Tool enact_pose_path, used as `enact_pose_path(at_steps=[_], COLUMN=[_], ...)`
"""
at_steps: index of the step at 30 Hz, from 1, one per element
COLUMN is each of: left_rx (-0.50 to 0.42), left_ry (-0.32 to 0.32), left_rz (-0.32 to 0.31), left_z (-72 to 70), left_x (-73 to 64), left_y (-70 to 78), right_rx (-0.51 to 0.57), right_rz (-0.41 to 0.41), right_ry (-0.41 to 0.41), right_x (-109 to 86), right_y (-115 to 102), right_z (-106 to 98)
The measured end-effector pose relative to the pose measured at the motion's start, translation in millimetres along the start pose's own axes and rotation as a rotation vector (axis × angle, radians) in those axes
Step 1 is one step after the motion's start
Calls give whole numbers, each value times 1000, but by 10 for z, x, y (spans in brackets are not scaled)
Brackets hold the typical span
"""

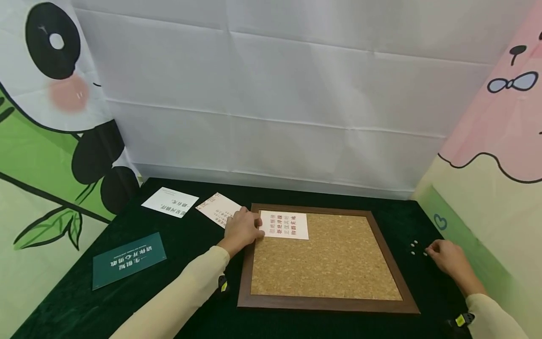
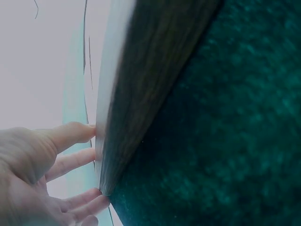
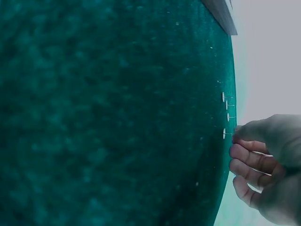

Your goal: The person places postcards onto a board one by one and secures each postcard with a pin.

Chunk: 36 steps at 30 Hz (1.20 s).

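A corkboard (image 1: 322, 268) in a brown wooden frame lies on the dark green cloth. On its upper left corner area is a white card (image 1: 292, 226) with red and grey printed characters. My left hand (image 1: 240, 230) rests at the left edge of that card, over the frame; its fingers are extended against the frame side in the left wrist view. Right of the board, my right hand (image 1: 450, 258) has thumb and forefinger tips together at the pin of a white flat-headed thumbtack (image 3: 224, 133). Other thumbtacks (image 3: 226, 105) stand point up beside it.
Left of the board lie a pink-edged card (image 1: 216, 207), partly behind the left hand, a white card (image 1: 169, 202) and a dark teal card (image 1: 129, 260). A white fabric backdrop (image 1: 288, 94) rises behind the table, with printed cartoon panels on both sides.
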<state>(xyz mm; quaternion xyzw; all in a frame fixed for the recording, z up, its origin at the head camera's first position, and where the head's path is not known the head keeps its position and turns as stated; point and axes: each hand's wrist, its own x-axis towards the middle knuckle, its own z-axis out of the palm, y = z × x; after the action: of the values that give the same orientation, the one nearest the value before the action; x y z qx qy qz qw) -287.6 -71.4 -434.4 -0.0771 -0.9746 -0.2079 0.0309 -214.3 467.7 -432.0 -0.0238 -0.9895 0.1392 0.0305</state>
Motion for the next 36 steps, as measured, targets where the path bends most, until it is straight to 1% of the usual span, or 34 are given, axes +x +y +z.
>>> enact_pose_path(at_steps=[4,10,18,20,29,34,36], left_rx=[4,11,19,20,15,14,14], left_ry=[0,-8,-4,-3,-1,-8,-8], left_rz=[3,-3,2,6,5,1,2], left_z=[-1,-13,-25,-31,-9,-5,-8], left_x=[-1,-9,-17,-22,-12,-8,-7], left_y=[5,15,24,24,17,15,16], right_rx=[17,10,90,96,81,65,42], right_rz=[0,-17,-46,-49,18,17,-5], right_ry=[-8,-3,-75,-81,-61,-22,-5], right_x=[-28,-29,8,15,23,14,17], right_y=[1,12,67,76,49,39,36], right_z=[37,85,72,73,71,53,47])
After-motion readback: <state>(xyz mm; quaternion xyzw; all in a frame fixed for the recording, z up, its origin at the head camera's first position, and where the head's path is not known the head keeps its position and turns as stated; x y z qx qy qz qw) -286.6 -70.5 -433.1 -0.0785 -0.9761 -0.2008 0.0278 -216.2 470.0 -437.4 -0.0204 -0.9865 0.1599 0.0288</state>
